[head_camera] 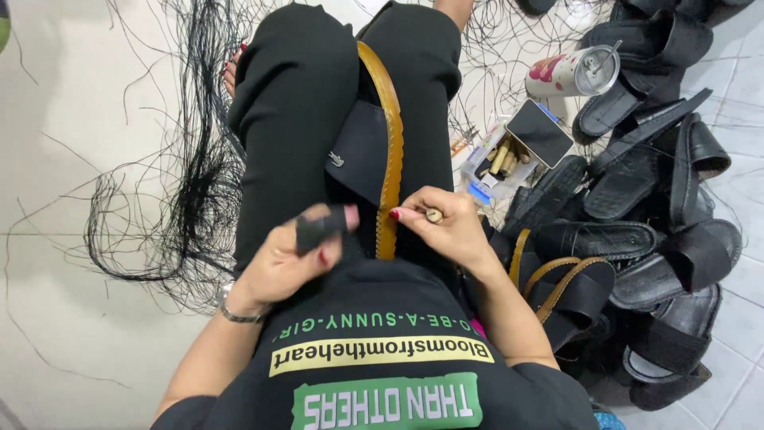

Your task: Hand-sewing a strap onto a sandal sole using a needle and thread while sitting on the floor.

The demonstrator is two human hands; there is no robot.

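Black sandal (362, 151) with tan edge lies on lap. Right hand (446, 227) pinches small wooden-handled tool (434, 214) at the edge; left hand (298, 255) half-curled, forefinger black-taped. Pink-patterned can (569, 73) on floor upper right.

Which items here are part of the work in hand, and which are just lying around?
In hand:
left hand, black guard on a finger
right hand gripping small tool
sandal on the lap
black thread

Lying about:
sandal pile
tumbler
phone
tool box
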